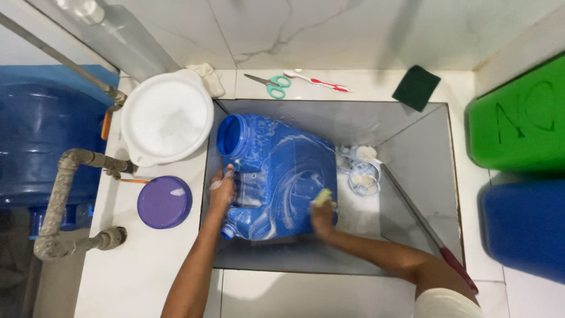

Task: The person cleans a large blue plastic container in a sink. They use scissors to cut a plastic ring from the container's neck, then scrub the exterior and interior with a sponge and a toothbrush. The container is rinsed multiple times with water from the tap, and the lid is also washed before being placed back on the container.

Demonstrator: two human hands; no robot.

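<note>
A blue plastic jerry can, streaked with white soap suds, lies on its side in a grey sink, its open mouth toward the back left. My left hand grips the can's handle at its near left side. My right hand presses a small yellow sponge against the can's right front face.
A white basin of foamy water and a purple lid sit on the counter to the left. Scissors, a toothbrush and a green scouring pad lie behind the sink. Green and blue containers stand at right. Pipes at left.
</note>
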